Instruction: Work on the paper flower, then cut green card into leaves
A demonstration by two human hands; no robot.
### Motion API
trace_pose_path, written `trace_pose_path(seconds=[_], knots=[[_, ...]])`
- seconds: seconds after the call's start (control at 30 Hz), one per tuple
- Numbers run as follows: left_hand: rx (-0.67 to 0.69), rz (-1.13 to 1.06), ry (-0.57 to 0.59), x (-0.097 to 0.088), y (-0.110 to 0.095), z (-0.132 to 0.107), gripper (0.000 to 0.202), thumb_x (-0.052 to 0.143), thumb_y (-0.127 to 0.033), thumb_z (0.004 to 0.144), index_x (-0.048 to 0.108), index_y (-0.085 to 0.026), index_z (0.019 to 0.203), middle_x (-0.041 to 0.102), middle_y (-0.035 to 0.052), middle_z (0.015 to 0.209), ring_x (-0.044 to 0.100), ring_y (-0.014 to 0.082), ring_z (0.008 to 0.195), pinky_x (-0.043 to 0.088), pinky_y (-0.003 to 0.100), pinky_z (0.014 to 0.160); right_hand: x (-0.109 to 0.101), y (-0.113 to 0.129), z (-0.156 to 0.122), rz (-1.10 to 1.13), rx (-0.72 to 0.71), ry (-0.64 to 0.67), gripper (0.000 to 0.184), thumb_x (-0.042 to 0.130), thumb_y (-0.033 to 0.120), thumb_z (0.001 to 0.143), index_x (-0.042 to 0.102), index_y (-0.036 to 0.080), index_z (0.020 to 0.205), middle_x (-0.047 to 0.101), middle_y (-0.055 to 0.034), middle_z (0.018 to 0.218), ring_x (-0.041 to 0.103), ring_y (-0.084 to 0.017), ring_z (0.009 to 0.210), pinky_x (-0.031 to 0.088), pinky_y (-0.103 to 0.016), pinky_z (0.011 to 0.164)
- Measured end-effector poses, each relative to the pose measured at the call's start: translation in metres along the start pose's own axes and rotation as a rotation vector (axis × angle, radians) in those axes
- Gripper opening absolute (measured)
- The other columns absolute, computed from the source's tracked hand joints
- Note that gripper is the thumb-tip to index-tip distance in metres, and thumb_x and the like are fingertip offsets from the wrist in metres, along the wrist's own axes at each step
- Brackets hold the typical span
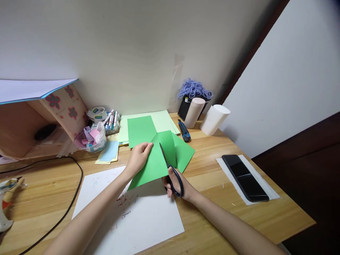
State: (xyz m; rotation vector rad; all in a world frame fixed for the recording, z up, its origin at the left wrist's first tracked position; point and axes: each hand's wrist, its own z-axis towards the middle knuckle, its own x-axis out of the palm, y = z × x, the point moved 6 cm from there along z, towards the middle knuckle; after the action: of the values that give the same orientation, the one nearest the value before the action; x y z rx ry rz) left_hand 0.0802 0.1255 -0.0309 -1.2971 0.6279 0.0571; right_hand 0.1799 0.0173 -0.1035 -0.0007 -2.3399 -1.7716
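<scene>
My left hand (139, 157) pinches the upper left edge of a green paper sheet (148, 170), thumb on top. My right hand (176, 184) has its fingers through the handles of black scissors (178, 187). The blades lie across the green sheet, one on top, pointing up and left toward my left hand. Right of the blades a part of the sheet curls upward. Another green piece (184, 152) lies on the table behind it, and a further green sheet (142, 128) rests on pale green paper (166, 120). Below my hands is a marked white sheet (143, 219).
A utility knife (184, 131), a pinkish cylinder (195, 112), a white roll (215, 119) and a black holder with purple yarn (195, 89) stand at the back. A phone (245, 179) lies right. Left are a scrap bowl (91, 138), markers (111, 120), a cable (79, 184) and a glue gun (6, 202).
</scene>
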Motion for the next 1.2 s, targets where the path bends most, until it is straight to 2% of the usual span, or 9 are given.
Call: trace_pose_path(seconds=[0.27, 0.47, 0.63, 0.87, 1.03, 1.2], knots=[[-0.010, -0.014, -0.004, -0.002, 0.000, 0.000, 0.038, 0.042, -0.048, 0.080, 0.040, -0.018, 0.056, 0.034, -0.0035, 0.053, 0.031, 0.0109, 0.053, 0.025, 0.021, 0.047, 0.002, 0.014, -0.004, 0.021, 0.056, -0.083, 0.063, 0.043, 0.081, 0.053, 0.032, 0.022, 0.073, 0.029, 0.0133, 0.042, 0.039, -0.006, 0.027, 0.035, -0.017, 0.028], [-0.007, -0.010, 0.045, 0.004, 0.002, -0.001, 0.039, 0.042, -0.049, 0.079, 0.042, -0.018, 0.056, 0.038, -0.0034, 0.054, 0.034, 0.0113, 0.054, 0.026, 0.021, 0.048, 0.000, 0.010, -0.002, -0.043, 0.001, -0.007, 0.060, 0.030, 0.080, 0.064, 0.035, 0.020, 0.075, 0.035, 0.0111, 0.043, 0.044, -0.006, 0.030, 0.041, -0.018, 0.035], [-0.002, -0.003, 0.055, 0.006, 0.004, -0.001, 0.039, 0.040, -0.049, 0.080, 0.042, -0.018, 0.058, 0.037, -0.0035, 0.054, 0.034, 0.0113, 0.054, 0.026, 0.021, 0.049, -0.002, 0.005, 0.000, -0.035, 0.007, -0.026, 0.058, 0.034, 0.077, 0.066, 0.037, 0.020, 0.077, 0.033, 0.0117, 0.043, 0.043, -0.006, 0.030, 0.040, -0.017, 0.034], [0.007, 0.009, 0.000, -0.002, 0.006, 0.004, 0.039, 0.041, -0.049, 0.079, 0.039, -0.018, 0.055, 0.035, -0.0041, 0.052, 0.033, 0.0113, 0.053, 0.026, 0.022, 0.049, 0.001, 0.008, 0.013, 0.001, 0.010, -0.042, 0.056, 0.041, 0.075, 0.065, 0.035, 0.021, 0.079, 0.031, 0.0131, 0.043, 0.040, -0.005, 0.029, 0.041, -0.017, 0.031], [0.004, 0.006, -0.024, -0.009, 0.011, 0.008, 0.039, 0.040, -0.048, 0.080, 0.040, -0.018, 0.056, 0.036, -0.0037, 0.053, 0.034, 0.0114, 0.054, 0.026, 0.022, 0.049, 0.002, 0.017, 0.029, -0.052, -0.003, 0.026, 0.060, 0.034, 0.076, 0.068, 0.040, 0.019, 0.086, 0.030, 0.0124, 0.044, 0.041, -0.005, 0.030, 0.046, -0.019, 0.035], [0.023, 0.017, -0.052, -0.011, 0.017, 0.011, 0.038, 0.039, -0.046, 0.081, 0.043, -0.017, 0.057, 0.040, -0.0029, 0.055, 0.037, 0.0119, 0.055, 0.027, 0.022, 0.050, 0.000, 0.021, 0.035, -0.119, -0.020, 0.029, 0.062, 0.031, 0.073, 0.071, 0.045, 0.017, 0.094, 0.031, 0.0112, 0.046, 0.041, -0.005, 0.031, 0.047, -0.020, 0.035]])
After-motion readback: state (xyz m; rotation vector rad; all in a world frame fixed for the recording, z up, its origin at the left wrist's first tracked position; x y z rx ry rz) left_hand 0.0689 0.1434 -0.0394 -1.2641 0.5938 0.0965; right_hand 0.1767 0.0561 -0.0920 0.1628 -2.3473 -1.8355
